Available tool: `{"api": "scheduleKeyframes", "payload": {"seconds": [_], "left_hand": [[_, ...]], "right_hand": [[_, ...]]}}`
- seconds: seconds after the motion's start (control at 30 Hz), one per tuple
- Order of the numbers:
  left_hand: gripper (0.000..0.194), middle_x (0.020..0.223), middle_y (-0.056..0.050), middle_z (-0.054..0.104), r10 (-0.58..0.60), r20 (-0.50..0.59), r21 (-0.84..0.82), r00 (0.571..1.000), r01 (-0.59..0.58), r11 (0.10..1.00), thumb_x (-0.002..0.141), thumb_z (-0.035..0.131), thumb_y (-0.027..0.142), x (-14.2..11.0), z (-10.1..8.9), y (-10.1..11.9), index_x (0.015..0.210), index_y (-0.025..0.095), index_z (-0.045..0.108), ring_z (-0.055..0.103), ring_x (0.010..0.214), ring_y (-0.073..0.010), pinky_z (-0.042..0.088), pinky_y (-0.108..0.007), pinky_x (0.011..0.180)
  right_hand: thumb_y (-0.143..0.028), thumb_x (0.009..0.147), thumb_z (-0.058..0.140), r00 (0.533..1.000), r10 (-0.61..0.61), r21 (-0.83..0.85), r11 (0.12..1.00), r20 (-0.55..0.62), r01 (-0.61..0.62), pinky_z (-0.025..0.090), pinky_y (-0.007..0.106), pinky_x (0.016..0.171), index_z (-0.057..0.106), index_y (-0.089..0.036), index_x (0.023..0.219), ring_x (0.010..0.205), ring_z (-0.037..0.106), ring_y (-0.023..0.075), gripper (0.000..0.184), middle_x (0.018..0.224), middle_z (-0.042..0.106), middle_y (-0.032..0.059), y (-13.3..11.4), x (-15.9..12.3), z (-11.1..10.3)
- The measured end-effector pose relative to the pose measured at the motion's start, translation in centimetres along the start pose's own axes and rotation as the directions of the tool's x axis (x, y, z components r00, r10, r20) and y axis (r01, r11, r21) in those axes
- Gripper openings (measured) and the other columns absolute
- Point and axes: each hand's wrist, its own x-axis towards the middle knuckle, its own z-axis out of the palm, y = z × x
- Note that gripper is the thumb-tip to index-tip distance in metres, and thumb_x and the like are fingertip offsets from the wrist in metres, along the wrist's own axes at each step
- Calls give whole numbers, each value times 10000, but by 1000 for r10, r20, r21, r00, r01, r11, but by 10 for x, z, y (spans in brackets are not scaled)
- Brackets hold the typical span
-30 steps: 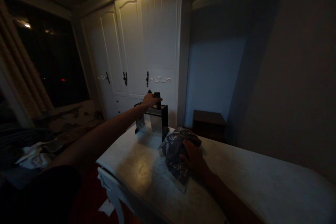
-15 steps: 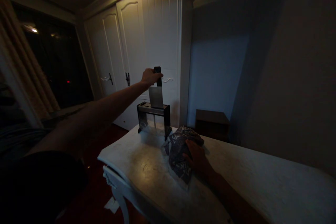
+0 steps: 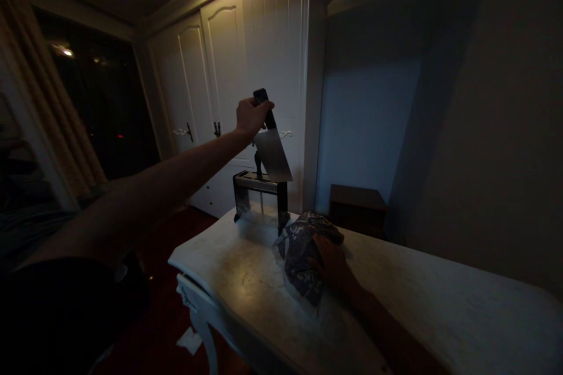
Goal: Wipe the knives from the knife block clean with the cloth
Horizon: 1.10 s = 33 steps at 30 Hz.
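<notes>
Raised and tilted since the earlier frame: broad knife (image 3: 273,156), handle clamped in left hand (image 3: 251,116), blade just over right end of knife block (image 3: 260,186). Cloth (image 3: 302,255), on block's near right, is partly covered by right hand (image 3: 332,261); grip there cannot be told. Block could be knocked, or right fingers cut, if blade is swung low.

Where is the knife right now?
The head view shows the knife near centre, held in the left hand, by the top of the knife block.
</notes>
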Motion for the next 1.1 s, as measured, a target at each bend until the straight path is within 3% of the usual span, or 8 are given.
{"api": "scheduleKeyframes", "payload": {"seconds": [0.2, 0.37, 0.47, 0.6, 0.77, 0.9, 1.1], "left_hand": [[193, 595, -31, 545, -15, 48, -72, 999, 18, 997, 742, 648, 260, -30, 13, 0, 656, 108, 566, 490, 499, -87, 441, -216, 493], [190, 639, -22, 555, -96, -8, -154, 995, 93, 984, 742, 637, 289, -58, 27, -8, 696, 122, 559, 499, 490, -91, 427, -215, 450], [207, 618, -2, 525, -139, -76, -183, 987, 123, 975, 753, 617, 315, -81, 33, -15, 684, 140, 529, 482, 483, -82, 405, -204, 447], [206, 593, 22, 467, -191, -134, -281, 972, 148, 948, 757, 594, 318, -118, 41, -28, 669, 158, 499, 425, 457, -69, 358, -206, 433], [200, 602, 35, 439, -384, -151, -387, 911, 304, 871, 738, 574, 330, -158, 46, -54, 680, 174, 463, 409, 473, -67, 360, -202, 442], [214, 637, 39, 456, -454, -189, -491, 871, 317, 812, 691, 600, 351, -183, 46, -76, 733, 174, 489, 426, 514, -68, 384, -191, 456], [264, 651, 39, 490, -473, -145, -497, 869, 349, 795, 658, 634, 380, -218, 46, -99, 762, 171, 511, 443, 522, -74, 412, -200, 472]], "right_hand": [[-483, 1019, 357, 994, -5, -3, 1000, -112, 5, 463, 517, 982, 285, -151, 1502, 1258, 518, 327, 590, 1382, 529, 185, -3, -1, 2], [-466, 993, 441, 988, 4, -13, 1000, -153, -6, 444, 518, 1001, 231, -173, 1513, 1271, 500, 330, 633, 1397, 504, 191, -3, -2, 0], [-513, 921, 542, 977, 132, -12, 991, -166, -136, 400, 567, 1032, 222, -151, 1507, 1330, 423, 376, 760, 1451, 425, 228, -1, -3, 3], [-560, 782, 677, 903, 387, 5, 920, -189, -393, 386, 607, 1026, 242, -98, 1479, 1346, 375, 442, 943, 1475, 354, 287, 8, -6, 11], [-417, 716, 713, 850, 527, 72, 848, -9, -525, 439, 559, 980, 284, -91, 1466, 1237, 512, 428, 923, 1364, 501, 268, 20, -4, 7], [-363, 682, 712, 801, 579, 90, 799, 154, -595, 446, 528, 989, 365, -81, 1436, 1206, 552, 400, 876, 1315, 562, 238, 17, 3, -13], [-260, 678, 676, 797, 585, 251, 757, 150, -603, 507, 443, 894, 531, -182, 1260, 1084, 629, 337, 605, 1189, 660, 141, 13, 8, -40]]}}
